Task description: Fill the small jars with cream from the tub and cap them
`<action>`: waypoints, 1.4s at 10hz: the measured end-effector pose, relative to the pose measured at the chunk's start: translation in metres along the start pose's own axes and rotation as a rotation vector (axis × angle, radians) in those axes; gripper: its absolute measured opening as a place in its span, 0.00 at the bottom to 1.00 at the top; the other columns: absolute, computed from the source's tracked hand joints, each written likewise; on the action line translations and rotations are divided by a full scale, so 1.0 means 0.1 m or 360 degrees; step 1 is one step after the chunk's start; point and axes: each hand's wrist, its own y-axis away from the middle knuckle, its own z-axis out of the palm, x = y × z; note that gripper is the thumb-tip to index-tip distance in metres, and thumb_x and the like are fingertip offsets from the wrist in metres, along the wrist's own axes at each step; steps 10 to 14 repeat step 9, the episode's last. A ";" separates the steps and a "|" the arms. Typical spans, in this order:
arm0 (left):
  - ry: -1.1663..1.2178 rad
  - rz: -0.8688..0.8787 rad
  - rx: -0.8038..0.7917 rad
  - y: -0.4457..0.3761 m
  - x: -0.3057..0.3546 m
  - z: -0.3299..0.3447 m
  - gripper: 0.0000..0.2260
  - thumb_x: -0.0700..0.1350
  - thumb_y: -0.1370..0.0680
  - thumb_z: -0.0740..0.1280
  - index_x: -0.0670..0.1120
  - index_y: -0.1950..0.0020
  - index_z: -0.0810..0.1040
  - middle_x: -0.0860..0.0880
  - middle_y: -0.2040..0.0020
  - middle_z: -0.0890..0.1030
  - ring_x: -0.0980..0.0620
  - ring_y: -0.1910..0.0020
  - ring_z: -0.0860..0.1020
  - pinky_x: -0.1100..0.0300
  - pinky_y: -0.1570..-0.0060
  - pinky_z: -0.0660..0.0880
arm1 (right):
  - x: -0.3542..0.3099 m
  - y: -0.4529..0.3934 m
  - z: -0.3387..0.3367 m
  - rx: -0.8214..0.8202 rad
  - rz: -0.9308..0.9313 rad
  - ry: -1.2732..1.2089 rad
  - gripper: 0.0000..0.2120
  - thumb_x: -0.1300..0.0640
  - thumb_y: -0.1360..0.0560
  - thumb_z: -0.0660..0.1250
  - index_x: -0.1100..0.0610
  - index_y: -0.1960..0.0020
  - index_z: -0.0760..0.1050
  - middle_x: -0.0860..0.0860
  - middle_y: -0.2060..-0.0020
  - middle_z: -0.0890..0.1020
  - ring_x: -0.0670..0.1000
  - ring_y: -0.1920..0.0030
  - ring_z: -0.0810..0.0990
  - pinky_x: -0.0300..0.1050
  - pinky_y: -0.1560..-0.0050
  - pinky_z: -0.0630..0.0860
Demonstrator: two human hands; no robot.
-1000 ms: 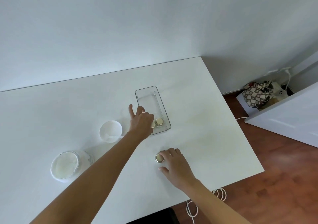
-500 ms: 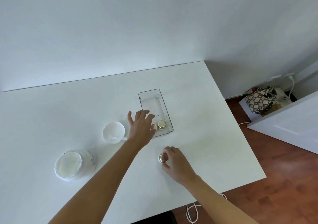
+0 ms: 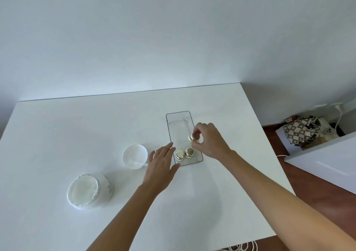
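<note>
Gold-capped jar [image 3: 192, 136] now lifted off table [image 3: 57, 125] by right hand [image 3: 210, 142], pinched over tray [image 3: 178, 116] w/ two others; left hand [image 3: 160, 163] flat, released

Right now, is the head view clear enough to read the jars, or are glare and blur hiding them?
Head view: soft, even light, with faint shadows under both arms. The two capped jars in the clear tray read sharply. The jar pinched in the right hand is partly hidden by fingers. Wide-angle bending shows at the edges.
</note>
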 end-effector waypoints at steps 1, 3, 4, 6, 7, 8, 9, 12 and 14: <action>0.0012 -0.0016 0.0006 0.00 0.00 0.01 0.25 0.55 0.18 0.61 0.48 0.23 0.65 0.53 0.20 0.61 0.53 0.23 0.61 0.49 0.25 0.56 | -0.02 -0.20 0.04 -0.0116 -0.0135 0.0275 0.15 0.56 0.31 0.68 0.56 0.45 0.76 0.50 0.55 0.81 0.55 0.51 0.71 0.49 0.47 0.72; 0.0000 -0.0045 -0.0003 0.00 -0.01 0.00 0.25 0.56 0.18 0.61 0.49 0.23 0.64 0.54 0.20 0.61 0.53 0.22 0.60 0.49 0.24 0.53 | -0.13 -0.46 0.17 -0.0385 -0.0464 0.0975 0.11 0.60 0.28 0.63 0.53 0.47 0.77 0.47 0.56 0.81 0.55 0.44 0.68 0.48 0.45 0.64; -0.0009 -0.0053 -0.0015 -0.01 -0.01 -0.01 0.25 0.57 0.18 0.61 0.50 0.23 0.64 0.55 0.20 0.61 0.52 0.23 0.61 0.49 0.24 0.53 | -0.15 -0.48 0.21 -0.0481 -0.0434 0.1180 0.12 0.66 0.29 0.62 0.53 0.50 0.77 0.48 0.58 0.82 0.56 0.43 0.67 0.48 0.46 0.61; -0.0011 -0.0061 -0.0016 -0.02 -0.01 -0.03 0.25 0.56 0.19 0.62 0.49 0.23 0.65 0.54 0.21 0.62 0.51 0.23 0.62 0.49 0.24 0.53 | -0.11 -0.48 0.28 -0.0485 -0.0430 0.1263 0.13 0.68 0.31 0.62 0.54 0.52 0.76 0.49 0.61 0.81 0.57 0.43 0.68 0.49 0.48 0.60; -0.0042 -0.0049 -0.0019 -0.01 -0.01 -0.01 0.25 0.57 0.18 0.61 0.49 0.23 0.64 0.55 0.20 0.61 0.51 0.24 0.62 0.49 0.24 0.53 | -0.13 -0.44 0.21 -0.0483 -0.0413 0.1265 0.17 0.65 0.27 0.61 0.52 0.41 0.75 0.49 0.53 0.82 0.57 0.41 0.68 0.50 0.43 0.60; -0.0024 -0.0034 -0.0011 -0.01 0.01 -0.03 0.25 0.56 0.18 0.60 0.49 0.23 0.63 0.53 0.20 0.60 0.51 0.24 0.62 0.49 0.25 0.55 | -0.39 -0.32 -0.07 -0.0412 -0.0290 0.0948 0.20 0.58 0.24 0.63 0.48 0.33 0.71 0.49 0.43 0.79 0.55 0.37 0.66 0.51 0.39 0.58; 0.0040 0.0029 0.0075 0.09 0.01 -0.01 0.23 0.52 0.18 0.63 0.47 0.23 0.66 0.49 0.20 0.62 0.47 0.25 0.66 0.51 0.27 0.61 | -0.68 -0.02 -0.58 -0.0006 -0.0207 0.0029 0.18 0.51 0.26 0.69 0.45 0.37 0.74 0.45 0.44 0.80 0.51 0.39 0.72 0.45 0.39 0.62; 0.0040 0.0029 0.0075 0.09 0.01 -0.01 0.23 0.52 0.18 0.63 0.47 0.23 0.66 0.49 0.20 0.62 0.47 0.25 0.66 0.51 0.27 0.61 | -0.68 -0.02 -0.58 -0.0006 -0.0207 0.0029 0.18 0.51 0.26 0.69 0.45 0.37 0.74 0.45 0.44 0.80 0.51 0.39 0.72 0.45 0.39 0.62; 0.0040 0.0029 0.0075 0.09 0.01 -0.01 0.23 0.52 0.18 0.63 0.47 0.23 0.66 0.49 0.20 0.62 0.47 0.25 0.66 0.51 0.27 0.61 | -0.68 -0.02 -0.58 -0.0006 -0.0207 0.0029 0.18 0.51 0.26 0.69 0.45 0.37 0.74 0.45 0.44 0.80 0.51 0.39 0.72 0.45 0.39 0.62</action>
